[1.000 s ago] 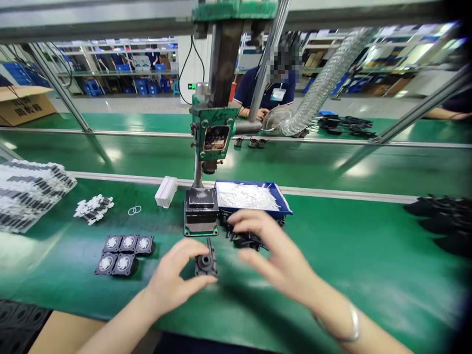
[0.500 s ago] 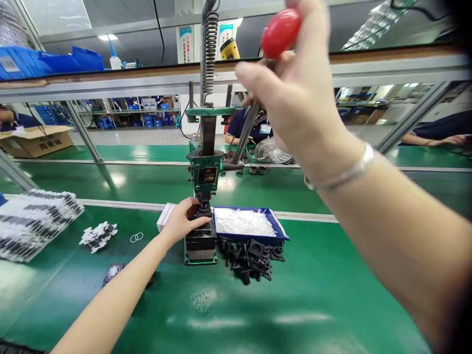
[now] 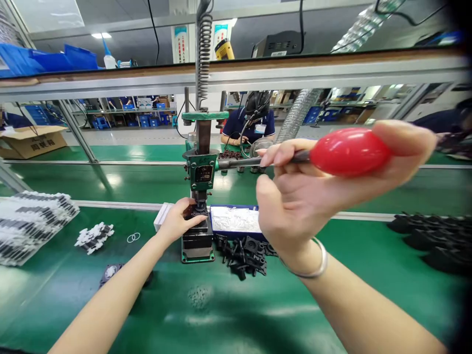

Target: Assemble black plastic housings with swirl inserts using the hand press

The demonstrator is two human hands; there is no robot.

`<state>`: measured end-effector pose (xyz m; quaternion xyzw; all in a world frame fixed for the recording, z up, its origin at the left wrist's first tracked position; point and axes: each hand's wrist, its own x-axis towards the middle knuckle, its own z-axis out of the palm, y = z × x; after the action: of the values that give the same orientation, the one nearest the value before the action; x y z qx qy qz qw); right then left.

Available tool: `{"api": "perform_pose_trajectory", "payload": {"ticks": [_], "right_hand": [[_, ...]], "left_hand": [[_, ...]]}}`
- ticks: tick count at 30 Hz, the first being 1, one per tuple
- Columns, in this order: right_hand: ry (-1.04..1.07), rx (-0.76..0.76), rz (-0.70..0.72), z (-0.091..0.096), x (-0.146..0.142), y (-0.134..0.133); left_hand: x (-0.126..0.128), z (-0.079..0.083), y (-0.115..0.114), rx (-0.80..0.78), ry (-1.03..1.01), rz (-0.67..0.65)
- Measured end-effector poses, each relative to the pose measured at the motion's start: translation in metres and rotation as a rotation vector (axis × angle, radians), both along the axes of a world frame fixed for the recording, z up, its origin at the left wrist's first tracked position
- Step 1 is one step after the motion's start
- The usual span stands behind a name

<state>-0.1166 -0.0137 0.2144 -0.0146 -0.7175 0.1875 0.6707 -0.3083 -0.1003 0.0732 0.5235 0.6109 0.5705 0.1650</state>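
Note:
A green hand press (image 3: pixel 204 172) stands upright on the bench, its ram down near a black plastic part (image 3: pixel 199 213) on the base. My left hand (image 3: pixel 174 222) has thumb and fingers around this part, just under the ram; the grip is partly hidden. The lever (image 3: pixel 243 162) points right, nearly level. My right hand (image 3: pixel 295 201) is wrapped around it, fingers on the rod and palm against the red knob (image 3: pixel 350 151). Right of the base lie a heap of black plastic parts (image 3: pixel 245 255) and a blue tray (image 3: pixel 228 235) of thin white pieces.
White-and-black parts (image 3: pixel 37 221) are stacked at far left, near a smaller cluster (image 3: pixel 95 237) and two white rings (image 3: pixel 133 237). A black part with a white centre (image 3: pixel 110 271) is partly behind my left forearm. Dark parts (image 3: pixel 435 241) line the right. A person (image 3: pixel 250 123) sits opposite.
My right hand has swung the lever down and to the right, from steeply raised to nearly level. My left hand stays at the press base.

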Motion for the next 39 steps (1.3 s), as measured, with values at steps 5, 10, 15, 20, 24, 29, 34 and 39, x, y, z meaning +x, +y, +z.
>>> {"api": "perform_pose_trajectory", "payload": {"ticks": [5,10,15,20,24,29,34,39], "right_hand": [[0.063,0.096,-0.068,0.024,-0.003,0.011],[-0.294,0.032,0.102,0.056,0.013,0.041],[-0.5,-0.204,0.319,-0.003,0.033,0.038],[-0.727,-0.382,0.27,-0.089,0.062,0.003],[-0.771,-0.431,0.025,-0.13,0.079,-0.023],[-0.649,-0.558,-0.263,-0.164,0.102,-0.023],[-0.613,-0.587,-0.669,-0.203,0.177,0.039],[-0.502,-0.748,-1.039,-0.239,0.295,0.144]], "left_hand": [[0.005,0.006,-0.001,-0.002,-0.086,0.014],[0.025,0.009,-0.014,0.03,-0.147,0.055],[0.065,0.01,-0.039,0.074,-0.093,0.049],[0.1,-0.007,-0.039,0.106,0.248,0.186],[0.126,-0.028,-0.013,0.186,0.405,0.253],[0.17,-0.049,0.023,0.23,0.546,0.227],[0.209,-0.095,0.037,0.149,0.646,-0.02],[0.234,-0.143,0.027,0.041,0.792,-0.283]]}}
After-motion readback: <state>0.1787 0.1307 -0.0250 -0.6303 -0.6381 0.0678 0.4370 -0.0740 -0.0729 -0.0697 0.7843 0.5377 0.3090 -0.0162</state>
